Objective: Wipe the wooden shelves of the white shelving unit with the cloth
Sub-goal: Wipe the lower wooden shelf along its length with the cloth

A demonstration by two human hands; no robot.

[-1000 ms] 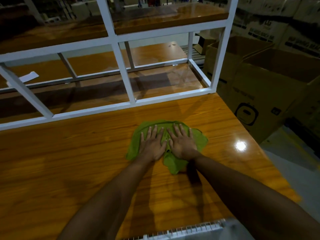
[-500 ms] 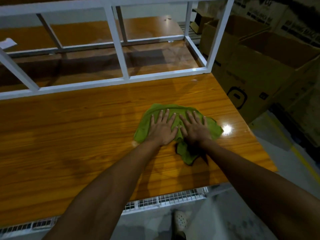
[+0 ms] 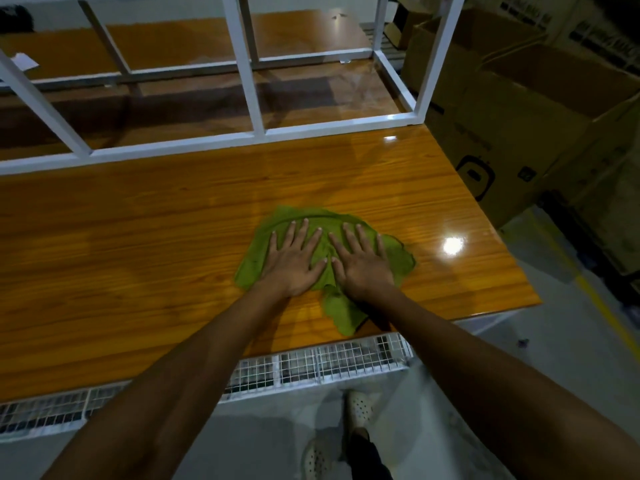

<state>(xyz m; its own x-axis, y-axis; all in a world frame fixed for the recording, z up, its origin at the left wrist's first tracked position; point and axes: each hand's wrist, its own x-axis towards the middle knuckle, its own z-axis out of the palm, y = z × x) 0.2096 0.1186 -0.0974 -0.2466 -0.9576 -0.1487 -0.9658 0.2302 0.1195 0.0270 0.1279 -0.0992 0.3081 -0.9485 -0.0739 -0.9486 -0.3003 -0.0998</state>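
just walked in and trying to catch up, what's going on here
A person is wiping the wooden shelf of a white shelving unit with a green cloth. The left hand and right hand lie flat side by side on the cloth, fingers straight, pressing it onto the shelf near its right end. Cardboard boxes stand just past that end.

**Green cloth spread on the glossy top shelf**

The rumpled green cloth [image 3: 341, 310] lies spread on the orange-brown wooden shelf [image 3: 138, 258], toward its right end, one corner trailing toward the near edge. The left hand [image 3: 294, 265] and right hand [image 3: 363, 268] press it side by side, fingers [image 3: 304, 230] straight. A lower shelf [image 3: 311, 95] shows through the white frame [image 3: 249, 64].
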